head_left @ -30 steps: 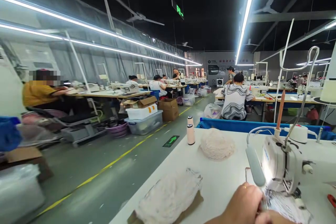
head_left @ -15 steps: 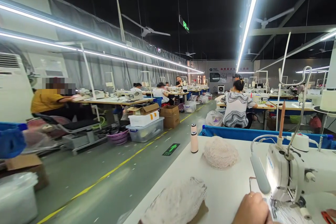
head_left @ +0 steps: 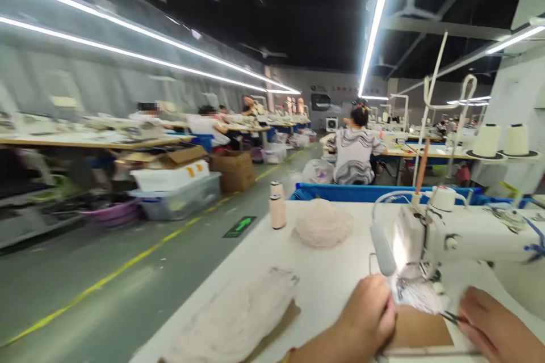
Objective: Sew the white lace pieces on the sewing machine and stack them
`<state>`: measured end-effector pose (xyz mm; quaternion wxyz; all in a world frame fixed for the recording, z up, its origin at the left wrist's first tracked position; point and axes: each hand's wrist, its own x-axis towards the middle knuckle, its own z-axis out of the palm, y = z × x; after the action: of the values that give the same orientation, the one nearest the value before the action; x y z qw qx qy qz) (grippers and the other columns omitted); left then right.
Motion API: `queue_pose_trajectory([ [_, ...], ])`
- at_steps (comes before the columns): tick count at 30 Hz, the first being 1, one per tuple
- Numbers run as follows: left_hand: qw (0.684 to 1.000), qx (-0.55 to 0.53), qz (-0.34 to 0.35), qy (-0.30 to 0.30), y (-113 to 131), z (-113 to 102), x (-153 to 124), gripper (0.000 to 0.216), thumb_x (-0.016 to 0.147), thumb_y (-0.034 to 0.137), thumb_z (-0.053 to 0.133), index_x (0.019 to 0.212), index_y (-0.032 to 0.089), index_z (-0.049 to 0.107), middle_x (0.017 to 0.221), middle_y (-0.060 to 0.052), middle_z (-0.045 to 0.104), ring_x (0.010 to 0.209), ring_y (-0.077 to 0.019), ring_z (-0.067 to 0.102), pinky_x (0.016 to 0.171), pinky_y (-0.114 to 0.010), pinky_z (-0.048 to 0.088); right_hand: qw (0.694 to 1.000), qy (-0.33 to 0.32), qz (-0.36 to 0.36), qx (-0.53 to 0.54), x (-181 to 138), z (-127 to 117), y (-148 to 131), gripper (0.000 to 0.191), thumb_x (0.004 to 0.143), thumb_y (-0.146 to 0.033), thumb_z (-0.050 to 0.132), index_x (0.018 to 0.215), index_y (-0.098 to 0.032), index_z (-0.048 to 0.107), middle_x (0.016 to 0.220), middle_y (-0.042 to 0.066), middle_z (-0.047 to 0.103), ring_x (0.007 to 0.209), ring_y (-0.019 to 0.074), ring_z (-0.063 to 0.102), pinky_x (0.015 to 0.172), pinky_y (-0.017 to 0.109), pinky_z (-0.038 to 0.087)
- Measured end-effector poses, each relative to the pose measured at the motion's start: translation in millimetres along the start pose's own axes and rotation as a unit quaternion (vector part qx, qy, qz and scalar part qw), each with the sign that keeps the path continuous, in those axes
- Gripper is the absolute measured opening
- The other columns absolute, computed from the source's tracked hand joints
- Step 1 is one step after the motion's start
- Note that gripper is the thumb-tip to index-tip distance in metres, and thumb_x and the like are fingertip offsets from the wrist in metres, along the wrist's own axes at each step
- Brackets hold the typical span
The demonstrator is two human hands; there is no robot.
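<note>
At the white sewing machine (head_left: 419, 249), a piece of pale, patterned fabric (head_left: 419, 295) lies under the needle area, lit by the machine lamp. My left hand (head_left: 370, 312) is closed at the fabric's left edge, fingers pinched on it. Right of the fabric, my right hand (head_left: 489, 317) is closed around a dark thin-pointed tool (head_left: 451, 316). Its tips reach the fabric's right edge; motion blur hides whether it is tweezers or small scissors. A brown panel (head_left: 421, 329) shows between my hands on the machine bed.
On the white table (head_left: 323, 272) lie a long pale fabric bundle (head_left: 238, 317) and a rounder one (head_left: 324, 224). Two peach thread cones (head_left: 278, 207) stand beside it. A blue cloth trough (head_left: 340, 191) runs along the far edge. A co-worker (head_left: 357, 147) sits beyond.
The view has swung right and slightly down. My right hand, barely visible at the bottom edge before, now shows with the dark tool by the fabric. My left hand stays beside the machine.
</note>
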<state>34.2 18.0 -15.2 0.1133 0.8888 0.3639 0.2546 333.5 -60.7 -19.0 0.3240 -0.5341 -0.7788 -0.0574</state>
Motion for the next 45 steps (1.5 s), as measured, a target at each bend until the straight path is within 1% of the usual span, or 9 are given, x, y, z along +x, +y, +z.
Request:
queue_pose_trajectory([
  [2, 0.999, -0.034, 0.008, 0.003, 2.1, -9.0, -3.2, 0.017, 0.099, 0.022, 0.05, 0.085, 0.022, 0.059, 0.093, -0.008, 0.069, 0.087, -0.0237, 0.063, 0.078, -0.037, 0.05, 0.991, -0.128, 0.026, 0.043, 9.6, -20.0, -27.4, 0.03, 0.111, -0.029, 0.043, 0.098, -0.036, 0.068, 0.089, 0.008, 0.076, 0.077, 0.0275, 0.075, 0.068, 0.041, 0.06],
  [4, 0.998, -0.06, 0.016, -0.001, 0.1, -14.5, -1.5, 0.024, 0.103, 0.027, 0.045, 0.083, 0.022, 0.058, 0.089, -0.006, 0.067, 0.085, -0.0247, 0.063, 0.077, -0.038, 0.05, 0.98, -0.187, 0.052, 0.038, 24.2, -28.7, -51.6, 0.027, 0.109, -0.02, 0.04, 0.101, -0.028, 0.065, 0.093, 0.006, 0.077, 0.082, 0.0271, 0.074, 0.072, 0.04, 0.056],
  [11, 0.997, -0.069, 0.026, -0.004, 4.2, -25.4, 1.7, 0.026, 0.102, 0.029, 0.044, 0.078, 0.023, 0.054, 0.081, -0.004, 0.065, 0.075, -0.0232, 0.063, 0.066, -0.033, 0.048, 0.963, -0.227, 0.0, -0.147, 50.3, -5.2, -84.1, 0.005, 0.103, -0.025, 0.067, 0.099, -0.022, 0.065, 0.092, 0.005, 0.077, 0.082, 0.0261, 0.073, 0.069, 0.033, 0.044],
  [17, 0.999, -0.042, 0.01, 0.031, 2.5, -21.4, -1.0, 0.017, 0.099, 0.028, 0.051, 0.084, 0.023, 0.059, 0.087, -0.005, 0.068, 0.08, -0.0262, 0.063, 0.069, -0.036, 0.048, 0.946, -0.26, -0.023, -0.193, 65.9, 6.0, -96.5, 0.009, 0.103, -0.016, 0.062, 0.097, -0.021, 0.066, 0.086, 0.006, 0.076, 0.074, 0.0224, 0.069, 0.071, 0.034, 0.044],
  [23, 0.999, -0.031, 0.016, -0.012, 8.7, -22.3, 2.9, 0.03, 0.104, 0.024, 0.043, 0.078, 0.023, 0.056, 0.087, -0.007, 0.069, 0.082, -0.0261, 0.064, 0.07, -0.036, 0.048, 0.93, -0.303, -0.015, -0.208, 74.1, 0.6, -104.9, 0.012, 0.099, -0.01, 0.061, 0.102, -0.019, 0.068, 0.091, 0.008, 0.076, 0.078, 0.0222, 0.07, 0.077, 0.032, 0.047],
  [29, 0.999, -0.032, 0.016, -0.01, 9.1, -17.0, 5.4, 0.031, 0.106, 0.028, 0.038, 0.077, 0.024, 0.051, 0.086, -0.007, 0.067, 0.078, -0.0255, 0.062, 0.07, -0.037, 0.048, 0.924, -0.318, -0.013, -0.212, 78.9, 0.1, -108.7, 0.018, 0.086, -0.008, 0.07, 0.1, -0.019, 0.067, 0.094, 0.008, 0.076, 0.081, 0.0236, 0.07, 0.077, 0.032, 0.047],
  [38, 0.998, -0.055, 0.006, -0.017, 5.7, -15.5, 5.0, 0.025, 0.099, 0.029, 0.044, 0.076, 0.024, 0.05, 0.084, -0.007, 0.066, 0.077, -0.0249, 0.06, 0.07, -0.037, 0.045, 0.94, -0.285, -0.019, -0.185, 72.9, 0.7, -102.1, 0.016, 0.101, -0.019, 0.056, 0.092, -0.021, 0.069, 0.087, 0.005, 0.078, 0.071, 0.0203, 0.065, 0.061, 0.033, 0.032],
  [42, 0.996, -0.082, -0.032, -0.018, 1.6, -20.7, 3.9, 0.019, 0.091, 0.029, 0.051, 0.072, 0.025, 0.049, 0.078, -0.004, 0.062, 0.076, -0.0252, 0.059, 0.067, -0.036, 0.042, 0.951, -0.276, -0.057, -0.128, 59.1, -3.3, -90.2, 0.012, 0.098, -0.024, 0.06, 0.091, -0.024, 0.069, 0.086, -0.001, 0.079, 0.071, 0.0169, 0.064, 0.06, 0.033, 0.025],
  [45, 0.991, -0.112, -0.07, -0.011, -1.1, -26.1, 4.6, 0.015, 0.091, 0.029, 0.051, 0.076, 0.025, 0.055, 0.085, -0.005, 0.065, 0.082, -0.026, 0.062, 0.07, -0.036, 0.045, 0.966, -0.241, -0.061, -0.068, 48.5, 1.1, -78.3, 0.009, 0.095, -0.024, 0.062, 0.087, -0.022, 0.065, 0.082, -0.001, 0.077, 0.07, 0.016, 0.064, 0.062, 0.031, 0.027],
])
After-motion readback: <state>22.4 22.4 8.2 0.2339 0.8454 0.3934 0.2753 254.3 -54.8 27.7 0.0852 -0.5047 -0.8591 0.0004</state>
